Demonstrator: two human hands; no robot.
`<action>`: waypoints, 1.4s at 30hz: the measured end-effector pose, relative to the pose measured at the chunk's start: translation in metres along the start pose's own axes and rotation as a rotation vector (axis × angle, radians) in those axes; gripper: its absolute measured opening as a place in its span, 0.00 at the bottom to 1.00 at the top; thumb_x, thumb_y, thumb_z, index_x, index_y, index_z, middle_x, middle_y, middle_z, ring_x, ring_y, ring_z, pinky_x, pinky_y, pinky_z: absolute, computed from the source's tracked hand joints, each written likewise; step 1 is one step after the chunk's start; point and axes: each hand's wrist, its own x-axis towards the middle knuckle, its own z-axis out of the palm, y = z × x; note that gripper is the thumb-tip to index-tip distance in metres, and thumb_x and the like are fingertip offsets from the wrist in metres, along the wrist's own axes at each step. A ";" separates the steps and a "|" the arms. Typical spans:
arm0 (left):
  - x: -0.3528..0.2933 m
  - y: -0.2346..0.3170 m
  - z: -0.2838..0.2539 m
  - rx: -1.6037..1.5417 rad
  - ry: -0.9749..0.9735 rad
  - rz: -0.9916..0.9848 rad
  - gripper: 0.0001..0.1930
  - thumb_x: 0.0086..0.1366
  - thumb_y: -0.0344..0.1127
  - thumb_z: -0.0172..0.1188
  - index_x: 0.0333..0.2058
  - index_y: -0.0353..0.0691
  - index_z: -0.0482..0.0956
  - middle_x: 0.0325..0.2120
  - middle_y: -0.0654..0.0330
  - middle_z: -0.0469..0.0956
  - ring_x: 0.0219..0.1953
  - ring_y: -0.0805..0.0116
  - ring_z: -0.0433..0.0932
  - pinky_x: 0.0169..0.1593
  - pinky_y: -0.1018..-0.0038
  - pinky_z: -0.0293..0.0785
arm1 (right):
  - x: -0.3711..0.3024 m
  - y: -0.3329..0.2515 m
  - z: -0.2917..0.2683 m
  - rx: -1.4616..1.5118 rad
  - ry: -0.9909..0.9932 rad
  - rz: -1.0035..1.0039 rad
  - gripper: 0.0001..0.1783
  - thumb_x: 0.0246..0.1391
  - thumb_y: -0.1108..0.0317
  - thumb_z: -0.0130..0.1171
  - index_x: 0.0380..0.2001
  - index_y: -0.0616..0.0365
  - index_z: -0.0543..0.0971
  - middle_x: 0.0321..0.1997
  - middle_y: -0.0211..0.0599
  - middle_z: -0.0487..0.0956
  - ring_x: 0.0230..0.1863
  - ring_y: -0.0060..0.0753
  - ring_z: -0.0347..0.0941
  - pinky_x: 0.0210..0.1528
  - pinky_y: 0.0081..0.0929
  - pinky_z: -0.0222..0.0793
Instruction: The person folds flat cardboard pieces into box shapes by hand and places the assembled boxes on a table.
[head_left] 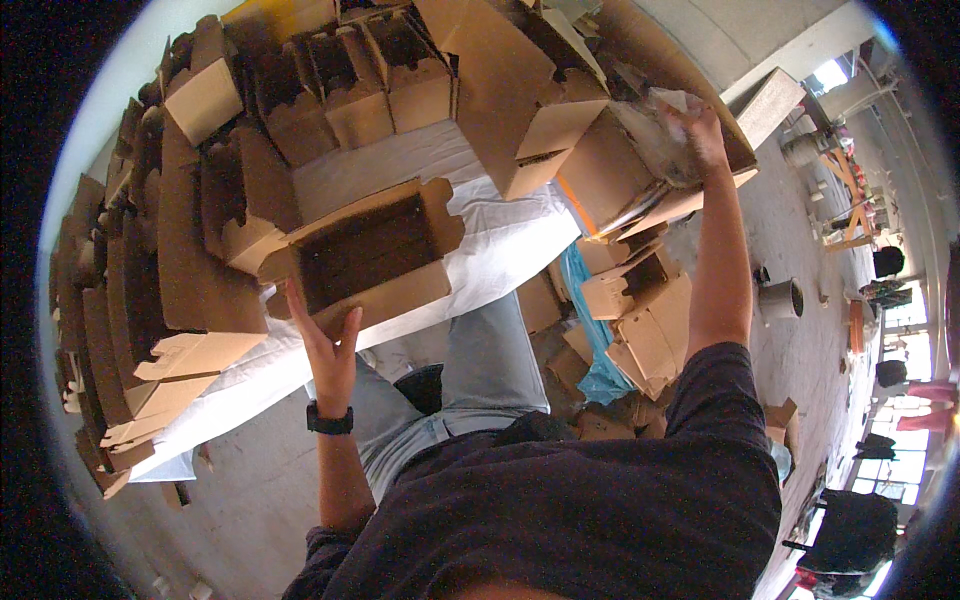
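An open, empty-looking cardboard box (405,290) stands on the white cloth-like cover in front of me. My left hand (328,350), a dark watch on its wrist, rests against the box's near left corner with thumb and fingers spread apart. Far to the right, my raised right hand (703,135) has its fingers closed on crumpled clear plastic (665,140). That plastic hangs over the opening of a larger cardboard carton (610,165); what lies deeper in the carton is hard to make out.
Rows of open cardboard boxes (355,115) line the back and left of the white-covered table (510,235). Below the right edge lie loose boxes (650,330) and a blue plastic sheet (590,330). A bucket (780,300) stands on the floor at right.
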 end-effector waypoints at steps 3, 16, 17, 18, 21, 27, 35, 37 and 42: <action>0.000 0.004 0.002 0.021 0.016 0.038 0.45 0.61 0.38 0.62 0.67 0.37 0.41 0.67 0.45 0.45 0.67 0.51 0.48 0.67 0.61 0.47 | 0.019 0.041 -0.012 -0.168 0.051 -0.083 0.19 0.47 0.62 0.67 0.39 0.64 0.80 0.36 0.33 0.80 0.35 0.24 0.74 0.40 0.23 0.68; 0.002 -0.001 0.002 0.103 0.062 0.106 0.46 0.59 0.37 0.64 0.67 0.38 0.40 0.67 0.46 0.44 0.68 0.53 0.47 0.68 0.61 0.46 | 0.001 0.005 0.000 -0.370 0.465 -0.252 0.23 0.52 0.59 0.63 0.43 0.68 0.74 0.42 0.43 0.79 0.40 0.33 0.73 0.45 0.32 0.69; 0.005 0.003 0.006 0.081 0.013 0.126 0.47 0.58 0.36 0.65 0.67 0.37 0.40 0.67 0.46 0.45 0.68 0.53 0.47 0.68 0.62 0.46 | 0.000 0.009 -0.018 -0.561 0.606 -0.228 0.23 0.53 0.58 0.63 0.42 0.69 0.74 0.41 0.43 0.79 0.41 0.35 0.73 0.45 0.34 0.69; 0.005 -0.001 0.007 0.001 0.032 0.130 0.47 0.58 0.35 0.65 0.67 0.37 0.40 0.67 0.46 0.45 0.68 0.53 0.48 0.67 0.62 0.48 | -0.005 0.004 -0.014 -0.395 0.637 -0.257 0.23 0.53 0.58 0.64 0.43 0.68 0.74 0.41 0.43 0.79 0.41 0.35 0.73 0.45 0.33 0.69; 0.003 0.006 0.003 -0.242 0.010 -0.001 0.48 0.57 0.33 0.66 0.67 0.37 0.41 0.66 0.46 0.47 0.66 0.54 0.53 0.64 0.63 0.57 | -0.064 -0.067 0.027 0.073 0.755 -0.263 0.23 0.53 0.60 0.65 0.45 0.64 0.72 0.41 0.44 0.78 0.40 0.34 0.73 0.45 0.30 0.70; 0.002 0.004 0.001 -0.024 0.030 0.028 0.49 0.56 0.34 0.67 0.66 0.37 0.39 0.65 0.44 0.51 0.64 0.52 0.57 0.63 0.64 0.59 | -0.162 -0.103 0.113 0.059 0.620 -0.546 0.21 0.53 0.69 0.63 0.47 0.62 0.68 0.49 0.43 0.71 0.47 0.34 0.71 0.47 0.31 0.71; 0.002 0.010 0.001 -0.126 0.002 -0.015 0.49 0.57 0.34 0.66 0.67 0.38 0.38 0.64 0.44 0.52 0.63 0.53 0.59 0.56 0.68 0.71 | -0.209 -0.160 0.230 0.011 0.046 -1.112 0.16 0.47 0.66 0.61 0.43 0.46 0.78 0.51 0.32 0.76 0.54 0.37 0.71 0.60 0.46 0.62; 0.002 0.001 0.004 -0.193 -0.006 -0.043 0.49 0.57 0.34 0.66 0.67 0.38 0.38 0.63 0.44 0.53 0.63 0.53 0.60 0.55 0.68 0.72 | -0.215 -0.177 0.243 -0.048 -0.049 -1.099 0.16 0.40 0.66 0.62 0.37 0.44 0.81 0.46 0.31 0.79 0.52 0.35 0.72 0.59 0.47 0.60; 0.003 0.000 0.001 -0.042 0.024 0.101 0.49 0.56 0.34 0.67 0.67 0.39 0.39 0.62 0.44 0.55 0.61 0.51 0.62 0.56 0.67 0.70 | -0.204 -0.185 0.270 -0.091 -0.164 -1.112 0.17 0.40 0.64 0.63 0.38 0.43 0.81 0.53 0.31 0.73 0.52 0.38 0.71 0.57 0.46 0.62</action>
